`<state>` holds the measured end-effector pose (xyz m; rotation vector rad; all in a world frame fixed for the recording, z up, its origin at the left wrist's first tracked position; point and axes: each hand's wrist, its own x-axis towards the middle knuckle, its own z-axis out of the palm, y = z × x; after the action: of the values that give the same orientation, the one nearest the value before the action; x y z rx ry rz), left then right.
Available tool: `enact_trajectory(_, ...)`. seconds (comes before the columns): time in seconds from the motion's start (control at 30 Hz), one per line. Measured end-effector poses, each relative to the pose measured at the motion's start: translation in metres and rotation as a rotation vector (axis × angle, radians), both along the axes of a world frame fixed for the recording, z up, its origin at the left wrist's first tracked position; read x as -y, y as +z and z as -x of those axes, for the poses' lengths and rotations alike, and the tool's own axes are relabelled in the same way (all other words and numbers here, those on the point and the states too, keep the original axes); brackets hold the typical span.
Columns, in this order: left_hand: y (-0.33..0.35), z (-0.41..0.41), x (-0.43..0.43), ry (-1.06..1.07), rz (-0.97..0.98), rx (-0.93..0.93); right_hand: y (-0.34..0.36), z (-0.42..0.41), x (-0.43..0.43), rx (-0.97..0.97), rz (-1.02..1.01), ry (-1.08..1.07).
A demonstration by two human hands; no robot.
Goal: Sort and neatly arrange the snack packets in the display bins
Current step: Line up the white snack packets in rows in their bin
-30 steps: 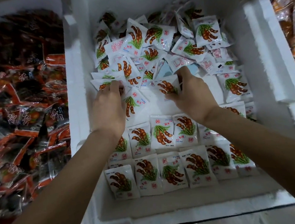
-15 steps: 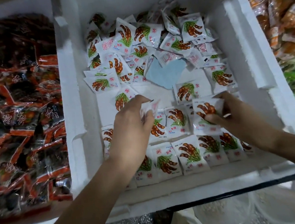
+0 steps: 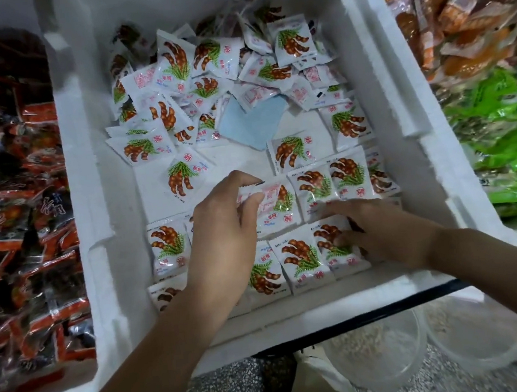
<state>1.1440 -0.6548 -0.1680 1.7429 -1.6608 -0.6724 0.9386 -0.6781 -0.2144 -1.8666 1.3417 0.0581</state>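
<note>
Packet (image 3: 271, 193) pinched betw. thumb & fingertips of left hand (image 3: 222, 230), mid-frame, just over the middle of the neat rows (image 3: 300, 254) in the lower half of the white foam bin (image 3: 94, 194). Its printed back seems to face up. Row packets lie picture-up w/ long side running up-down the frame, so it prob. needs a flip & turn before going down. Right hand (image 3: 382, 235), lower right, has fingers straight, pressing flat on row packets, holding nothing. Left hand is nearer the slot. Loose heap (image 3: 196, 67) lies up-frame, apart from both hands.
</note>
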Motion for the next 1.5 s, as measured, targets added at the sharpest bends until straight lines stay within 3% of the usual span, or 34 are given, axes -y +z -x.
enact_trajectory(0.1,-0.002,0.004,0.0,0.01,-0.106,-0.16,0.001,0.002,-0.001,-0.208,0.182,0.123)
enact_trajectory(0.17,-0.002,0.007,0.001,0.026,-0.193,-0.255,0.007,0.002,-0.003,-0.098,0.306,0.038)
enact_trajectory(0.23,-0.003,0.011,0.002,0.05,-0.28,-0.336,0.015,-0.002,-0.006,0.148,0.338,-0.099)
enact_trajectory(0.4,-0.005,0.028,-0.003,0.093,-0.408,-0.903,0.034,-0.02,-0.016,0.629,-0.191,-0.287)
enact_trajectory(0.5,-0.002,0.037,-0.004,0.181,-0.41,-1.167,0.041,-0.022,-0.019,0.772,-0.34,-0.4)
enact_trajectory(0.6,-0.001,0.046,-0.01,0.258,-0.462,-1.235,0.043,-0.028,-0.022,0.811,-0.394,-0.483)
enact_trajectory(0.7,-0.009,0.048,-0.018,0.229,-0.576,-1.207,0.042,-0.03,-0.024,0.646,-0.273,-0.468)
enact_trajectory(0.77,-0.01,0.046,-0.023,0.17,-0.613,-1.154,0.04,-0.026,-0.023,0.596,-0.201,-0.486)
enact_trajectory(0.9,-0.011,0.044,-0.029,0.171,-0.59,-0.793,0.041,-0.013,-0.022,0.625,-0.165,-0.495)
enact_trajectory(1.1,-0.011,0.05,-0.025,-0.084,-0.543,-0.6,0.044,0.004,-0.02,0.573,-0.08,-0.39)
enact_trajectory(1.2,-0.017,0.053,-0.019,-0.195,-0.442,-0.428,0.044,0.02,-0.01,0.319,0.158,-0.365)
enact_trajectory(1.3,-0.029,0.048,-0.016,-0.38,-0.348,0.069,0.043,0.036,-0.001,0.013,0.403,-0.259)
enact_trajectory(1.4,-0.04,0.044,-0.014,-0.588,-0.279,0.474,0.034,0.037,0.0,-0.128,0.374,-0.111)
enact_trajectory(1.5,-0.045,0.046,-0.013,-0.643,-0.3,0.529,0.022,0.033,0.0,-0.234,0.324,-0.03)
